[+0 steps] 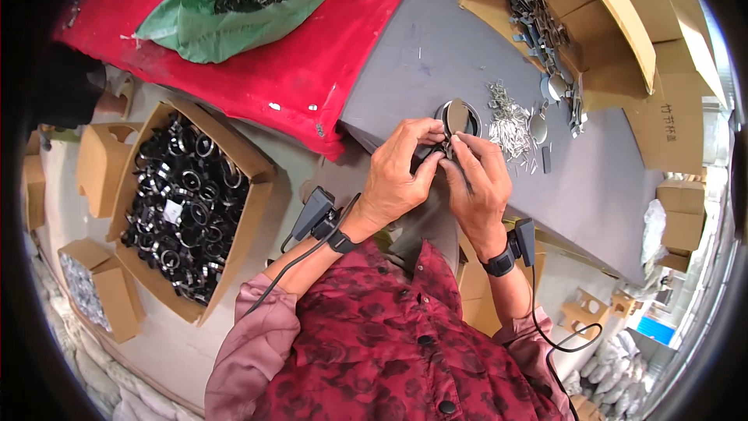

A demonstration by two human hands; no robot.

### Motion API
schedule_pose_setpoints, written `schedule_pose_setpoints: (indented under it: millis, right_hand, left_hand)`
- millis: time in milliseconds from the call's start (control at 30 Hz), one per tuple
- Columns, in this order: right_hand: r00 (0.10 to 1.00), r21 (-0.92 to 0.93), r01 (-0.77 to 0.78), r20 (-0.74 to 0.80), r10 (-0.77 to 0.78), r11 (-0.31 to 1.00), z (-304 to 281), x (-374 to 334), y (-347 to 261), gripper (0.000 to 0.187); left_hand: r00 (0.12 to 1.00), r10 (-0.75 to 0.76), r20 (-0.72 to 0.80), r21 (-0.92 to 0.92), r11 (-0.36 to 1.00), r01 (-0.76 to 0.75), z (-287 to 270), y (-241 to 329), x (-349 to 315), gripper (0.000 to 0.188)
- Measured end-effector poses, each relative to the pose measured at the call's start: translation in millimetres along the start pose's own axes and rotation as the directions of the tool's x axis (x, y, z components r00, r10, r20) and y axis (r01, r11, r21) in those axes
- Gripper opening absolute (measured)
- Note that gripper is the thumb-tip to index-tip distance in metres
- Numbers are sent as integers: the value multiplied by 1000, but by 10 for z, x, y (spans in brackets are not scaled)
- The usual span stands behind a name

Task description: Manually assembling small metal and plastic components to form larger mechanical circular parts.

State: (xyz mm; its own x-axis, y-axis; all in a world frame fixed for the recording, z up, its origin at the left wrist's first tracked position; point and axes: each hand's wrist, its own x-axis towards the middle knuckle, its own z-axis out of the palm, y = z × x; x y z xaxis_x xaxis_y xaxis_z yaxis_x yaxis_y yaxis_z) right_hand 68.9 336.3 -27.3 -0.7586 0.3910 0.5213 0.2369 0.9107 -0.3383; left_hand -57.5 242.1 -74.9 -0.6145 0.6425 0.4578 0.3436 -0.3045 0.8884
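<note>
My left hand [401,175] and my right hand [479,185] meet near the table's edge, fingertips pinched on a round black cup lid. A shiny rim rings the lid, and its flat metal disc [457,114] stands tilted up beyond my fingers. Whatever small part may lie between the fingertips is hidden. Just right of the hands is a loose pile of thin metal pins [510,126]. Beside the pile lie a round metal disc [538,129] and a small dark rectangular strip [546,160]. All of these rest on the grey tabletop [405,70].
An open carton [615,47] of metal clips and discs lies at the far right. Red cloth [296,82] bears a green sack [187,31] of small metal parts. Left below stands a carton [261,171] full of black rimmed rings. A person in dark clothing [70,86] is at far left.
</note>
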Motion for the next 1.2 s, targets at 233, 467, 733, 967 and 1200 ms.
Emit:
schedule_pose_setpoints:
  millis: [233,467,733,967,1200]
  right_hand:
    - [995,-117,97,22,-95,988,15,1,-7,39]
    - [982,-259,183,85,-166,949,1,53,-75,32]
    - [965,-288,241,173,-197,927,-38,98,-82,34]
    - [981,-282,162,149,-123,946,-25,74,-127,36]
    - [997,-189,39,65,-27,981,-31,34,-93,36]
  left_hand:
    - [994,58,-97,74,996,-51,-32,5,-39,47]
    - [996,89,-10,305,949,-82,-48,-69,-174,31]
    - [995,87,-44,282,957,-71,-23,-138,-198,31]
    - [991,134,-31,303,946,-118,-17,-159,-216,35]
    - [993,119,12,323,939,-116,-35,-130,-200,36]
